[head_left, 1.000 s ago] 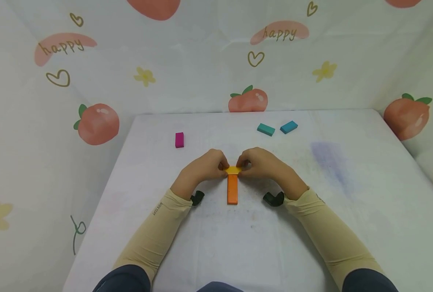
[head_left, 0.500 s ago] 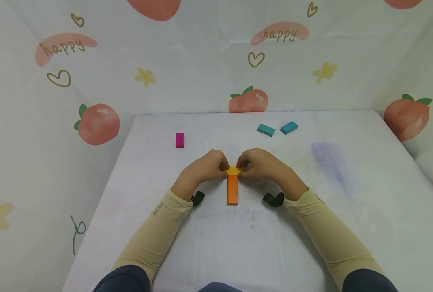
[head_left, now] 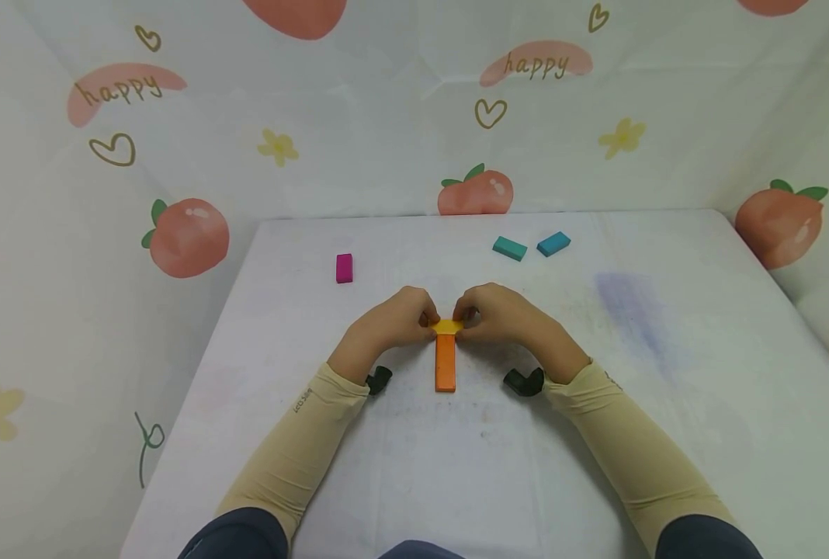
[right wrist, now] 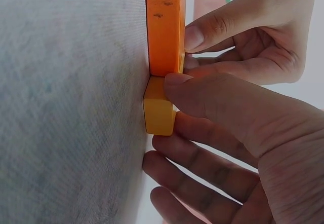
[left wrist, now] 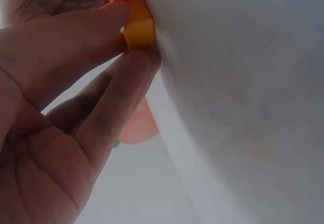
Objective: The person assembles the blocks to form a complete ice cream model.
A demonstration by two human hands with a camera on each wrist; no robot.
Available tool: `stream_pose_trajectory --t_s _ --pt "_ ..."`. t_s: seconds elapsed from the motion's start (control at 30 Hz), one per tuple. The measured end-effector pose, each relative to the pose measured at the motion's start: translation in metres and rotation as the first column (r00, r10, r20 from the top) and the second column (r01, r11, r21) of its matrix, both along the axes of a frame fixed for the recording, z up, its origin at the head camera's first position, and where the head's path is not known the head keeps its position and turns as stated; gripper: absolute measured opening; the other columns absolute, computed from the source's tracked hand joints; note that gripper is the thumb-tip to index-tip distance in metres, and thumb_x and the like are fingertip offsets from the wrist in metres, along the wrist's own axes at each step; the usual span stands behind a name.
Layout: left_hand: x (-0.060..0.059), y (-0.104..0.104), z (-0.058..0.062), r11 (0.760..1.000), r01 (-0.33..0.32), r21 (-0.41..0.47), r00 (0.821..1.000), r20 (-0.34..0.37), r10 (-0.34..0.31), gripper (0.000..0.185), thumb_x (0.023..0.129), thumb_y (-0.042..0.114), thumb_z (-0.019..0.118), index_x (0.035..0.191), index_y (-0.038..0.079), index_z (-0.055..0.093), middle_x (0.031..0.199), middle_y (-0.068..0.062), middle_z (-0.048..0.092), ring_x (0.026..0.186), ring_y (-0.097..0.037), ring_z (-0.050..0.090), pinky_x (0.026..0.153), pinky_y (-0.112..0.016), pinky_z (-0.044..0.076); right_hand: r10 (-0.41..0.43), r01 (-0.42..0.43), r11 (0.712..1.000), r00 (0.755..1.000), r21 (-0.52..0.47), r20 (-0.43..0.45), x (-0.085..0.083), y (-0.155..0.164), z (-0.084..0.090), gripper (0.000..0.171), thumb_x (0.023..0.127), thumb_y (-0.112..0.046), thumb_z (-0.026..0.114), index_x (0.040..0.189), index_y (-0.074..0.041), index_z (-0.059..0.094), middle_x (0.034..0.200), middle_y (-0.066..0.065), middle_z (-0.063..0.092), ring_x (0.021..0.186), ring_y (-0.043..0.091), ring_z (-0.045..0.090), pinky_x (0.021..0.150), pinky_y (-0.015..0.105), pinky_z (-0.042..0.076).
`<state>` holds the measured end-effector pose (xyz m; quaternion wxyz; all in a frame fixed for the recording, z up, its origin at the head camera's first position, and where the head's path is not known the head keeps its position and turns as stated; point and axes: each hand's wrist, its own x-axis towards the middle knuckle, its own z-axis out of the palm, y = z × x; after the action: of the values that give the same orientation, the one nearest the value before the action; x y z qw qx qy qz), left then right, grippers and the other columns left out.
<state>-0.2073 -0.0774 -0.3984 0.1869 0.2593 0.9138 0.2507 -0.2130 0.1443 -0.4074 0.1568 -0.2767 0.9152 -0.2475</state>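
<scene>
Yellow block (head_left: 446, 326) sits at the middle of the table (head_left: 666, 435), its side touching the far end of the orange block (head_left: 445, 362). From the left: my left hand (head_left: 390, 320) pinches one end of it between thumb and fingers, and my right hand (head_left: 501, 314) pinches the other. Nothing has shifted over the last second; both grips hold as before, so I judge the placement is being squared up. Farther back lie a pink block (head_left: 344, 268) and two teal blocks (head_left: 509, 248).
</scene>
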Motion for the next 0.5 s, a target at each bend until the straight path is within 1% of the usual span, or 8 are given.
stream_pose_trajectory --t_s 0.23,0.33,0.43,0.5 --pt "0.0 0.0 -0.001 1.0 0.006 -0.005 1.0 -0.016 -0.006 0.022 0.094 0.007 0.077 0.115 -0.002 0.08 0.108 -0.011 0.076 0.096 -0.021 0.065 0.09 -0.034 0.059 0.018 -0.018 0.999 1.0 -0.05 0.016 -0.002 0.003 -0.001 0.018 0.091 -0.02 0.083 0.106 -0.011 0.08 0.103 0.0 0.076 0.099 0.02 0.067 0.095 0.04 0.059" --pt "0.0 0.0 -0.001 1.0 0.001 -0.01 1.0 -0.015 -0.001 0.023 0.095 0.007 0.077 0.115 -0.002 0.079 0.108 -0.011 0.076 0.096 -0.022 0.064 0.091 -0.035 0.059 0.008 -0.005 0.997 0.999 -0.075 0.034 -0.006 0.008 -0.003 0.019 0.093 -0.022 0.082 0.108 -0.011 0.08 0.104 0.001 0.076 0.101 0.021 0.067 0.095 0.041 0.059" --pt "0.001 0.001 -0.001 1.0 -0.006 -0.019 1.0 -0.009 0.005 0.024 0.095 0.008 0.077 0.117 -0.001 0.079 0.11 -0.011 0.076 0.097 -0.021 0.065 0.092 -0.035 0.059 -0.047 0.049 0.994 0.999 -0.093 0.026 -0.014 0.019 -0.007 0.021 0.097 -0.026 0.079 0.111 -0.011 0.08 0.107 0.002 0.076 0.103 0.022 0.066 0.095 0.043 0.059" --pt "0.001 0.001 -0.001 1.0 -0.01 -0.022 1.0 0.002 0.01 0.025 0.096 0.009 0.077 0.118 -0.002 0.079 0.111 -0.011 0.076 0.098 -0.022 0.065 0.093 -0.036 0.059 -0.106 0.105 0.988 0.994 -0.111 -0.008 -0.02 0.03 -0.01 0.024 0.098 -0.026 0.077 0.114 -0.008 0.079 0.109 0.006 0.076 0.104 0.024 0.066 0.096 0.045 0.058"
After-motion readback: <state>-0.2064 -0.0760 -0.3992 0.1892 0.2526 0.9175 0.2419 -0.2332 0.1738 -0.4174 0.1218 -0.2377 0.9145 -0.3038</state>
